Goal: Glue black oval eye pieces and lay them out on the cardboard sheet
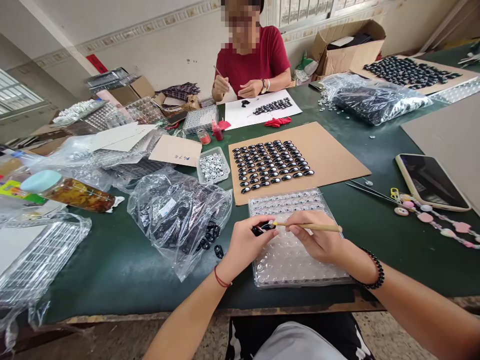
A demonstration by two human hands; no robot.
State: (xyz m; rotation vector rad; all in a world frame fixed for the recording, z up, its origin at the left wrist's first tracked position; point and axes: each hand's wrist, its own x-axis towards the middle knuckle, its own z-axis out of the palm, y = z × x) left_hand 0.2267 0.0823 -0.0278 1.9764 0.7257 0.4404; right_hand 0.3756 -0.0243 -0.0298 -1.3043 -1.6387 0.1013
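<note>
My left hand (245,245) is closed in a pinch on a small black oval piece (258,229), held just above a clear plastic tray (277,200) of small round gems. My right hand (317,241) grips a thin wooden stick (318,227), and the stick's tip touches the black piece. Both hands hover over the near half of the tray. Beyond the tray lies a brown cardboard sheet (330,150) carrying rows of finished black pieces (270,165).
A plastic bag of black pieces (176,212) lies left of my hands. A phone (431,181), tweezers (369,192) and a beaded strap (437,220) lie at right. A small tub of gems (213,166) sits behind. Across the table a person in red (253,60) works on white paper.
</note>
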